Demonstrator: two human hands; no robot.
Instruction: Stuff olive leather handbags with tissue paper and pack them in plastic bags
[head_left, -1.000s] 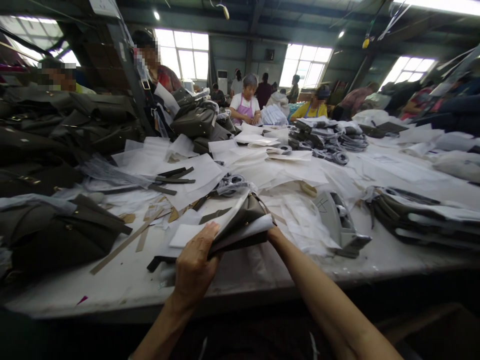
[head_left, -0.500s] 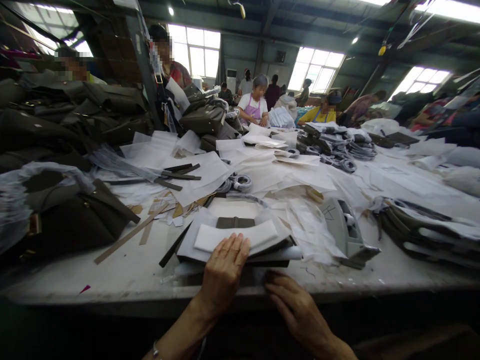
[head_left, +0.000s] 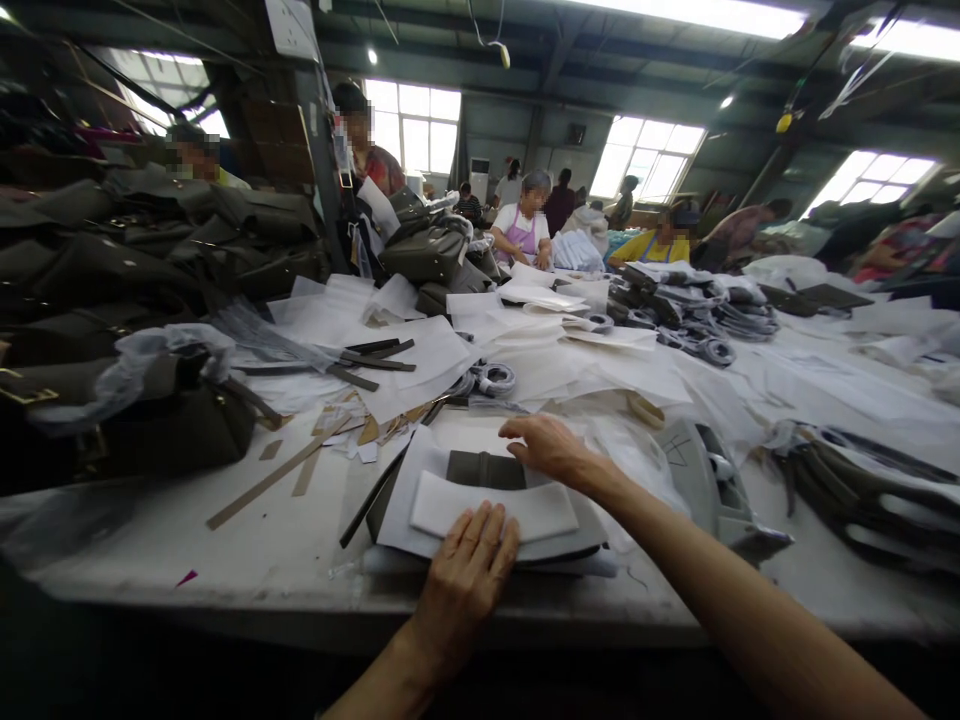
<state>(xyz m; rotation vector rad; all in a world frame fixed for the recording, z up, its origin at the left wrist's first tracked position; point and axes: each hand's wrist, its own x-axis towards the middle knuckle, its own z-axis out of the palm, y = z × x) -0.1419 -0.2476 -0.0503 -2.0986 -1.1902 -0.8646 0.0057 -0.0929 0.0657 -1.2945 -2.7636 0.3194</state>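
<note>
The dark bag (head_left: 381, 510) lies near the front of the table (head_left: 315, 560) — white pad (head_left: 450, 506) already laid on it, green patch (head_left: 469, 470) not covered. The left hand (head_left: 471, 572) rests flat on the pad, pinching nothing; the right hand (head_left: 549, 447) hangs above — fingers parted from thumb, seemingly empty.

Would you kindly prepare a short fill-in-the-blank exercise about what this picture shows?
1. The person's own ____ hand lies on the white pad.
2. The grey device on the table stands to the ____ of that pad.
3. Under the purple apron, a co-worker wears a ____ shirt.

Missing words: left; right; white.
</note>
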